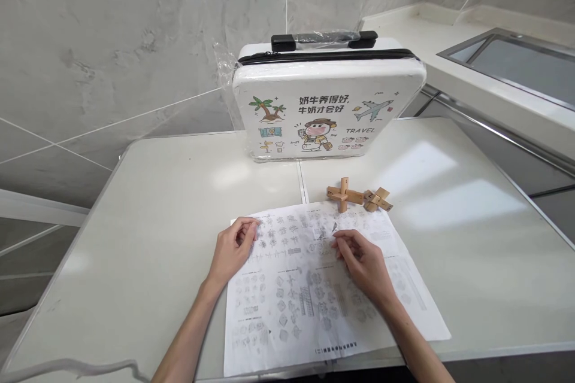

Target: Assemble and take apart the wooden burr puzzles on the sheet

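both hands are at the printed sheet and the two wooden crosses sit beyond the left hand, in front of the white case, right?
No: the head view shows the two wooden crosses beyond the right hand, not the left hand. Both hands are at the printed sheet, and the crosses sit in front of the white case.

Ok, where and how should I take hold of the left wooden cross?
Probably best to pinch the left wooden cross by its left end, coming in from the left and slightly above: that end juts out free, while the right wooden cross crowds its other side.
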